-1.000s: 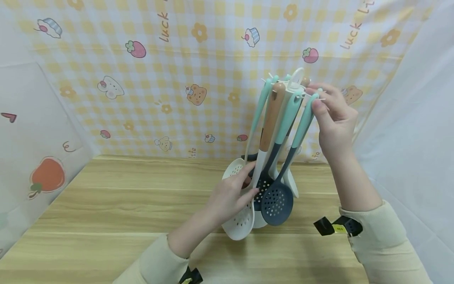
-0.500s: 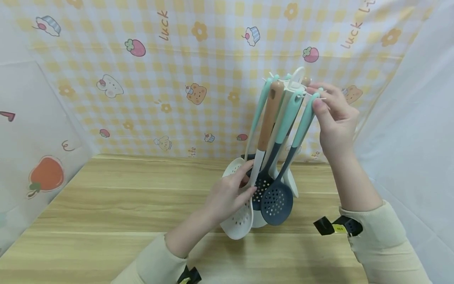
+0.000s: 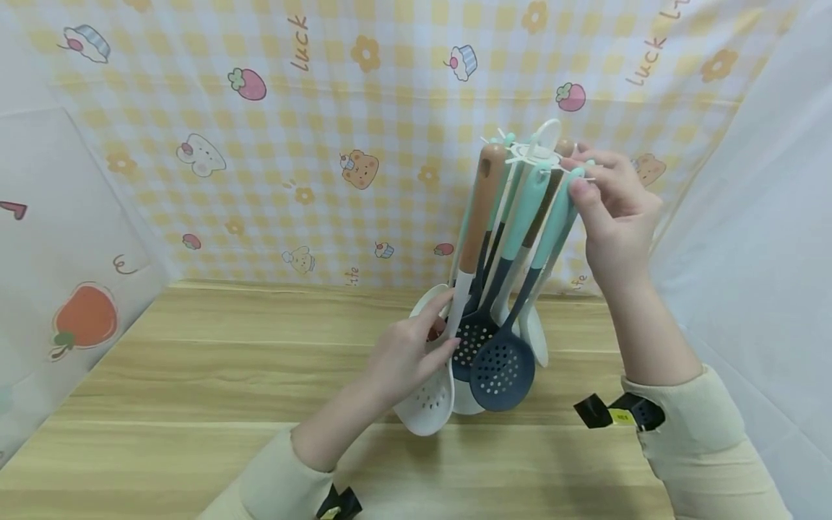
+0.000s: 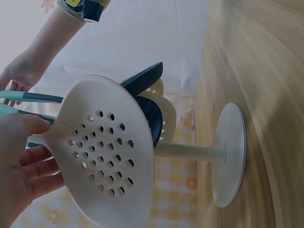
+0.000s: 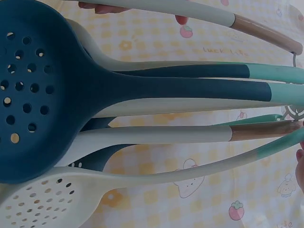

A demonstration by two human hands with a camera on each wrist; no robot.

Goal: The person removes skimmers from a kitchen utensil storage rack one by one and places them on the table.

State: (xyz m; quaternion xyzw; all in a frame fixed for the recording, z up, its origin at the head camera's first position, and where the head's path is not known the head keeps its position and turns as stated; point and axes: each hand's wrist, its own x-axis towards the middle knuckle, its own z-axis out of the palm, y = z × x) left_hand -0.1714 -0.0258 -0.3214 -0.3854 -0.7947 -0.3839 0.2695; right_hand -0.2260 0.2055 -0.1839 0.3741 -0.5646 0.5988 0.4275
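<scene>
My left hand (image 3: 399, 361) grips a white skimmer (image 3: 425, 404) just above its perforated head, thumb on one side and fingers on the other. Its wood-coloured handle (image 3: 484, 206) leans up to the hooks of a white utensil rack (image 3: 542, 144). At the rack's top, my right hand (image 3: 617, 217) has its thumb against a mint handle (image 3: 562, 217) and its fingers around the hooks behind. That handle belongs to a navy skimmer (image 3: 503, 372). In the left wrist view the white skimmer's head (image 4: 140, 190) covers much of the rack; its round base (image 4: 230, 156) shows beyond.
Several more utensils hang around the rack, including a pale perforated skimmer (image 5: 42, 202) and a navy slotted one (image 3: 474, 339). The rack stands on a wooden table (image 3: 260, 375) close to a yellow checked backdrop (image 3: 403, 209). A white side wall (image 3: 747, 253) is at the right.
My left hand has moved slightly left with the white skimmer, and its handle top has swung left. The rack's hanging utensils have shifted a little. My right hand stays at the top.
</scene>
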